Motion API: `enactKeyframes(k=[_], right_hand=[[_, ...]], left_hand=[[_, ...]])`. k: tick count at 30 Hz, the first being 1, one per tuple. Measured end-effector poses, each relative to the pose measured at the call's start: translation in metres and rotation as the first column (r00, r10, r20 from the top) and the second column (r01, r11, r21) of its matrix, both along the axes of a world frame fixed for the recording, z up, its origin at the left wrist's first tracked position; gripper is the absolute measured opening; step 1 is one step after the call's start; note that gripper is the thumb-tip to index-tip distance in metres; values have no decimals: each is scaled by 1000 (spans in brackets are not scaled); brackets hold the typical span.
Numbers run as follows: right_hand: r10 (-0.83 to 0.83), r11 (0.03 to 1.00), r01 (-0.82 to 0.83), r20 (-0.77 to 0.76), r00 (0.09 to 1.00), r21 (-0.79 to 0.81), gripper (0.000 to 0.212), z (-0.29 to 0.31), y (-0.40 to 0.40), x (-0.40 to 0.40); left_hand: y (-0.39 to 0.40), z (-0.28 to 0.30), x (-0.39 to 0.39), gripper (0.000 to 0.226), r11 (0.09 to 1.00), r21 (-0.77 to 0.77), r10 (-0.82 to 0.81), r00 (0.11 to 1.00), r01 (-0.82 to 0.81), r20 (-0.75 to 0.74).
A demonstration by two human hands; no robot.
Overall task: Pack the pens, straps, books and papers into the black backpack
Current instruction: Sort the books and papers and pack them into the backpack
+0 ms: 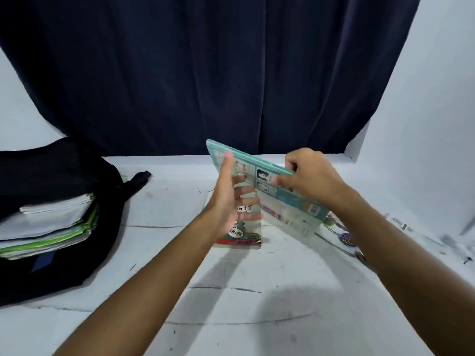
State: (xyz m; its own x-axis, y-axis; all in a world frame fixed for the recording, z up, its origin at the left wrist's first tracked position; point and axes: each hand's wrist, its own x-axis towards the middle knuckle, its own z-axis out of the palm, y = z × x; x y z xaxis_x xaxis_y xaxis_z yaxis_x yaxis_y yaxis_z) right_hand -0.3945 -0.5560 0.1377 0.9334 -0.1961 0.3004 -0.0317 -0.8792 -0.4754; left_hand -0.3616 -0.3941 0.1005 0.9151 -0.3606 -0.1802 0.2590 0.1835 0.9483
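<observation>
From the head view, much is only half seen: our left hand point(226, 199) blurs where its fingers spread behind the teal book point(280, 191), and we cannot make out whether those fingers press the cover or only hover against it; they look straight and loose, with the thumb lying up along the near face. Below that hand a second printed book point(239, 235) lies mostly covered, its title unreadable, and past the right wrist another colourful cover point(344, 237) pokes out, partly hidden by the forearm. The black backpack point(64, 176) runs off the left edge, its mouth showing a stack of papers and books point(51, 224) already inside, and a dark strap point(138, 179) trails out toward our left fingers. Everything sits on a white, scuffed, cracked surface point(257, 317), with a dark blue curtain point(205, 73) hanging behind and white wall point(424, 124) to the right. Our right hand point(308, 176) curls over the teal book's upper edge, fingers behind and thumb in front, pinching it. The book stands tilted on its lower edge, its long upper edge sloping down from beyond the left fingertips to the right fingers.
</observation>
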Motion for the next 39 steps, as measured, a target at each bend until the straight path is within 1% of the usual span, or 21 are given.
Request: enactKeyframes(k=[1,2,4,8,11,13,15,16,17,18,19,20,21,22,24,26,29,32,34,36,39], right_hand=[[24,1000,-24,-6,1000,19,41,-4,1,3],[49,998,-49,-11,999,28,40,-9,3,6],[80,997,-79,-20,997,22,32,-20,8,11],[177,984,-178,-63,982,-6,27,-36,23,8],[295,950,-289,-32,955,121,30,-41,25,5],[167,975,-182,123,978,129,25,-45,16,13],[-95,995,96,181,979,2,46,-54,-1,25],[-192,981,191,108,975,22,67,-63,-12,33],[-228,962,230,-28,973,148,90,-69,-20,38],[-173,895,226,-167,971,384,109,-77,-25,43],[-22,713,190,-249,968,675,117,-88,-30,46],[195,418,160,-260,946,894,109,-98,-33,49],[358,166,170,-220,907,971,92,-108,-32,49],[464,29,155,-151,873,988,80,-119,-30,49],[504,-60,117,-71,861,991,79,-139,-25,56],[452,-146,177,-93,887,973,79,-155,-22,65],[264,-123,277,-237,935,953,50,-168,-11,76],[42,50,369,-371,928,928,33,-187,-2,89],[-80,177,427,-419,904,887,23,-192,-1,102],[-178,279,464,-430,885,841,14,-191,-2,118],[-263,444,486,-409,874,753,8,-193,-1,141]], left_hand=[[-3,3,13,85,990,-126,-82,985,63,-151],[-7,4,24,98,974,-212,-127,967,79,-221],[-15,3,39,106,962,-269,-116,955,40,-274],[-25,-14,59,74,972,-222,20,966,-80,-258],[-14,-25,70,51,982,-153,83,980,-112,-182],[2,-28,74,47,990,-127,38,987,-59,-156],[20,-31,80,49,992,-127,-24,986,3,-166],[27,-34,83,51,992,-118,-53,984,33,-169],[34,-36,86,52,991,-116,-82,981,62,-176],[40,-39,89,53,990,-119,-102,977,81,-187],[45,-44,92,53,989,-117,-114,974,92,-194],[51,-49,97,54,989,-113,-120,973,99,-198],[55,-54,101,54,989,-104,-121,972,102,-203],[59,-59,104,54,990,-101,-113,970,93,-215],[70,-70,117,54,994,-74,-93,967,78,-236],[80,-80,136,55,994,24,-100,967,109,-234],[87,-97,156,42,952,249,-121,967,176,-223],[87,-121,160,20,919,360,-60,961,158,-270],[82,-132,164,17,920,371,-30,968,124,-250],[74,-139,173,18,898,425,-46,986,110,-159],[64,-142,188,13,808,589,-55,997,14,51]])
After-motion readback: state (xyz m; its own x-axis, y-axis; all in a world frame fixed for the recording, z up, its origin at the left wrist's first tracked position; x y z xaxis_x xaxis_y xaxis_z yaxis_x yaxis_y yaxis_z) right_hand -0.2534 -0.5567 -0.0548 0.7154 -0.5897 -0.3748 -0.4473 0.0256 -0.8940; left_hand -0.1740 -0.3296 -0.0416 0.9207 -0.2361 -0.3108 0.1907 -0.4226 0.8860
